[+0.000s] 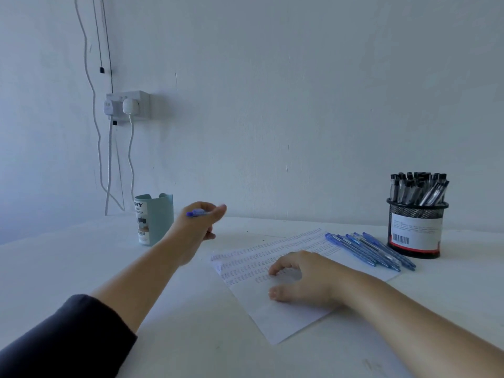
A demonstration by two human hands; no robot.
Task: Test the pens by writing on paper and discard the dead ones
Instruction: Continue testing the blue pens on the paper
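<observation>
My left hand (197, 226) is stretched out over the table and grips a blue pen (195, 213), just right of a pale teal cup (156, 216). On a white sheet of paper (272, 320) covered in rows of small pen marks, my right hand (302, 278) rests with fingers loosely curved and thumb down, holding nothing. Several blue pens (371, 249) lie side by side on the paper's far right corner. A black mesh holder (416, 230) at the right is packed with several clear pens with black caps (420, 188).
A white table (68, 268) runs back to a white wall. A wall socket (128, 106) with plugs and hanging cables sits above the teal cup at the back left.
</observation>
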